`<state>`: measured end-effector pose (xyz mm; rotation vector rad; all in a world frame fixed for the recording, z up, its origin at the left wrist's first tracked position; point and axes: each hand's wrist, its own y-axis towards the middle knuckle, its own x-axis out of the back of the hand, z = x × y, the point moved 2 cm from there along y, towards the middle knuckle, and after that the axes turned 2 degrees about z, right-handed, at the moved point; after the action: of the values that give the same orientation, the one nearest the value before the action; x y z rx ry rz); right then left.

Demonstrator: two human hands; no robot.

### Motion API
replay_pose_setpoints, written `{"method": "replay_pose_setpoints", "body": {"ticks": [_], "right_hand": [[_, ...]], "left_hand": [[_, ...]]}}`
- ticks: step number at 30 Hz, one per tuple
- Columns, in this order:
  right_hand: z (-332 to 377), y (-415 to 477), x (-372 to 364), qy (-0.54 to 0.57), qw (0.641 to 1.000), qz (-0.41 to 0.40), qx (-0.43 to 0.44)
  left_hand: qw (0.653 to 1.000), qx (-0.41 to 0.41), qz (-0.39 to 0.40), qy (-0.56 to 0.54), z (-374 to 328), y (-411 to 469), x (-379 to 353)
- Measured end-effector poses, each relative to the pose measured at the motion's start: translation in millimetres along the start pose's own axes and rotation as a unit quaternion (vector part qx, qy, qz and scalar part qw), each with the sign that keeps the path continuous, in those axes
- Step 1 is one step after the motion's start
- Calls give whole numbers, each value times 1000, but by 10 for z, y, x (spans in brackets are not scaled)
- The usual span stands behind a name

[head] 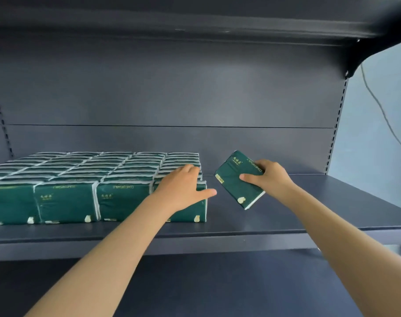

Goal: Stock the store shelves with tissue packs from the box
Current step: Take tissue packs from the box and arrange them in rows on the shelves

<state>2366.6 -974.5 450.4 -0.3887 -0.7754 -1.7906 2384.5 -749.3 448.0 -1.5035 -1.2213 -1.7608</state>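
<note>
Several rows of dark green tissue packs (85, 179) stand upright on the grey shelf (240, 227), filling its left part. My left hand (183, 186) rests flat on the top right corner of this block, fingers spread and thumb pointing right. My right hand (270, 177) grips one more green tissue pack (235, 184), tilted, held just above the bare shelf to the right of the block. The box is not in view.
The shelf's right part (309, 202) is bare up to the slotted upright (336, 124). An upper shelf (195, 24) overhangs. A lower shelf (217, 287) lies below. A cable (382, 110) hangs on the pale wall at right.
</note>
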Motion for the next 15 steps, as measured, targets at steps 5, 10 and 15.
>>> {"method": "replay_pose_setpoints", "body": {"ticks": [5,10,15], "right_hand": [[-67,375,-45,-24,999,23,10],[-96,803,-212,-98,993,54,46],[-144,1288,-537,-174,978,56,97]], "left_hand": [[995,4,9,100,2,90,-113],[991,7,-45,129,61,164,-172],[984,5,-114,134,124,221,-284]]}}
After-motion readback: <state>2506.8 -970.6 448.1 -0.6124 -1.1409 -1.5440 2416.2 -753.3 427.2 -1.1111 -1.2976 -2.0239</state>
